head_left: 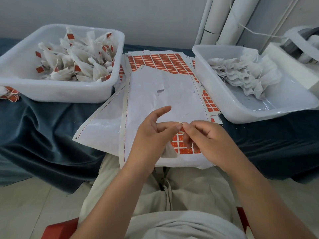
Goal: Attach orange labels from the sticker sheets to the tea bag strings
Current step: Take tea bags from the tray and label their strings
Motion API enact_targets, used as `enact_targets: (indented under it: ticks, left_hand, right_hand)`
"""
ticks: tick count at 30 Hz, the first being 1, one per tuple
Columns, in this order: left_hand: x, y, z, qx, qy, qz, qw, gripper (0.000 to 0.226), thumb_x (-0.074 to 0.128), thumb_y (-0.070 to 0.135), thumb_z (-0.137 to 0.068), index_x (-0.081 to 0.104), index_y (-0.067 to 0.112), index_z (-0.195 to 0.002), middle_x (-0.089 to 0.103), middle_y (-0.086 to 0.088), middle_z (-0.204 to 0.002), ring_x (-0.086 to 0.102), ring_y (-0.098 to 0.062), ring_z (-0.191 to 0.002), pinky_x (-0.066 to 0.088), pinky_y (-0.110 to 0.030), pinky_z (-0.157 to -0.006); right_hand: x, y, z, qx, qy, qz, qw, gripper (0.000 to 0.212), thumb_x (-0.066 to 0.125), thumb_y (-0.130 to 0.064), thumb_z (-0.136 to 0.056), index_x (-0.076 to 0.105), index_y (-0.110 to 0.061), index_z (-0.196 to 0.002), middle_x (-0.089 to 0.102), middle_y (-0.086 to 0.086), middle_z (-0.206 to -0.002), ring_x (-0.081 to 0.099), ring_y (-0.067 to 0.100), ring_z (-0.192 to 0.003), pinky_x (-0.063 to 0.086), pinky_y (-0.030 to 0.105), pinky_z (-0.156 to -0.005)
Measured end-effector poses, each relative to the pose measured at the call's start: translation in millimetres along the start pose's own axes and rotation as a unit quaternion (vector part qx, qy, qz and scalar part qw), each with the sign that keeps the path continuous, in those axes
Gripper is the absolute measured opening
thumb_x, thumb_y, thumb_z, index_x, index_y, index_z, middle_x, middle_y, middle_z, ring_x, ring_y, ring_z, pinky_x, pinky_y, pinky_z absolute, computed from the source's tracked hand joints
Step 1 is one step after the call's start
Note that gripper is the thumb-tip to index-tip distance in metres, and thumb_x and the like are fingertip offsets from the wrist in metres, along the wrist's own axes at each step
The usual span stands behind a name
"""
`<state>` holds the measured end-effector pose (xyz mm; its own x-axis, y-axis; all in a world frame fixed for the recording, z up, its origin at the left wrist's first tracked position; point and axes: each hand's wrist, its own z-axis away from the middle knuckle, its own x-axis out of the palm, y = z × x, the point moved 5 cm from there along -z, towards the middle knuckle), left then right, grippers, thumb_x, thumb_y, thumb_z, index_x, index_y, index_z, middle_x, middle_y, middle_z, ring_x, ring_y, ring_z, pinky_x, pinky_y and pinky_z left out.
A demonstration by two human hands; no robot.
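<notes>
My left hand (151, 135) and my right hand (208, 138) meet over a sticker sheet (183, 147) of orange labels at the table's near edge. Between both thumbs and forefingers I pinch a small pale string end (180, 123). A white tea bag (168, 151) hangs below my left palm, mostly hidden. The left white tub (57, 94) holds several tea bags with orange labels. The right white tub (241, 109) holds unlabelled tea bags (245, 75). A full sheet of orange labels (158, 62) lies at the back centre.
Peeled white backing sheets (155, 94) cover the middle of the dark blue cloth (43, 131). A few labelled bags (8, 94) lie left of the left tub. White pipes (229, 19) and a white machine (296, 44) stand at the back right.
</notes>
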<state>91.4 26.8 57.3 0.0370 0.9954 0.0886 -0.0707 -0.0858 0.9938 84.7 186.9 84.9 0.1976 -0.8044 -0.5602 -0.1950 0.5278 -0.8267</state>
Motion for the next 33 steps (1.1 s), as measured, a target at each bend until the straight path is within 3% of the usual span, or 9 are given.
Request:
enact_targets:
  ticks: [7,15,17,19,21,24,29,33]
  left_hand:
    - [-3.4,2.0,-0.9,-0.014,0.016,0.025,0.999,0.044,0.069,0.035,-0.100,0.053,0.042,-0.140,0.081,0.009,-0.101,0.079,-0.014,-0.093,0.059,-0.042,-0.093]
    - [-2.6,-1.8,-1.2,0.008,0.000,0.040,0.999,0.039,0.069,0.033,-0.101,0.057,0.038,-0.138,0.081,0.008,-0.105,0.077,-0.012,-0.100,0.057,-0.040,-0.096]
    - [-2.1,-2.7,-1.2,0.019,-0.007,0.020,1.000,0.029,0.073,0.033,-0.098,0.068,0.035,-0.127,0.081,0.008,-0.106,0.076,-0.012,-0.101,0.057,-0.038,-0.094]
    - [-3.2,-2.4,-1.8,0.033,-0.005,-0.010,0.999,0.008,0.073,0.034,-0.098,0.079,0.032,-0.103,0.080,0.005,-0.097,0.076,-0.012,-0.092,0.058,-0.027,-0.083]
    - [-4.5,-3.1,-2.6,0.038,0.004,-0.033,0.999,0.014,0.071,0.036,-0.098,0.080,0.030,-0.090,0.079,0.003,-0.090,0.075,-0.016,-0.085,0.057,-0.022,-0.075]
    - [-8.9,-1.4,-2.0,0.045,0.017,-0.063,0.997,0.016,0.072,0.040,-0.097,0.079,0.032,-0.085,0.078,0.004,-0.084,0.074,-0.017,-0.078,0.058,-0.023,-0.069]
    - [-51.6,30.6,-12.5,0.068,0.100,-0.113,0.986,0.009,0.077,0.041,-0.092,0.082,0.040,-0.085,0.078,0.017,-0.087,0.070,-0.003,-0.077,0.051,-0.008,-0.063]
    - [-109.2,93.9,-43.0,0.123,0.169,-0.127,0.969,0.003,0.084,0.040,-0.086,0.084,0.040,-0.083,0.079,0.010,-0.083,0.063,0.004,-0.066,0.050,-0.013,-0.062]
  right_hand:
    - [4.2,-1.8,1.7,-0.004,0.016,-0.001,1.000,0.031,0.050,-0.042,-0.108,0.064,-0.033,-0.082,0.068,-0.013,-0.074,0.065,0.000,-0.070,0.047,0.008,-0.065]
    - [7.3,-4.7,2.6,-0.022,0.045,-0.042,0.998,0.027,0.057,-0.028,-0.108,0.068,-0.021,-0.083,0.068,-0.003,-0.074,0.066,0.008,-0.071,0.050,0.011,-0.068]
    - [7.9,-6.0,3.9,-0.026,0.046,-0.047,0.997,0.028,0.057,-0.028,-0.108,0.068,-0.022,-0.084,0.068,-0.004,-0.073,0.066,0.007,-0.070,0.050,0.013,-0.067]
    - [10.3,-6.9,5.4,-0.030,0.042,-0.046,0.998,0.027,0.057,-0.023,-0.108,0.068,-0.025,-0.083,0.069,-0.006,-0.074,0.066,0.006,-0.071,0.050,0.013,-0.068]
    - [12.9,-5.9,6.1,-0.028,0.037,-0.043,0.998,0.029,0.055,-0.019,-0.109,0.067,-0.028,-0.083,0.069,-0.009,-0.074,0.066,0.004,-0.072,0.050,0.013,-0.068]
    - [16.6,-3.1,6.5,-0.016,0.026,-0.042,0.999,0.029,0.053,-0.024,-0.109,0.068,-0.033,-0.086,0.070,-0.010,-0.077,0.068,0.004,-0.076,0.051,0.012,-0.071]
    - [10.1,-1.5,5.1,-0.013,0.034,-0.048,0.998,0.032,0.048,-0.041,-0.107,0.070,-0.035,-0.085,0.072,-0.008,-0.080,0.070,0.007,-0.079,0.053,0.013,-0.073]
    - [8.1,-2.6,3.9,-0.009,0.028,-0.046,0.998,0.039,0.043,-0.063,-0.093,0.069,-0.037,-0.082,0.072,-0.008,-0.078,0.070,0.005,-0.079,0.052,0.011,-0.071]
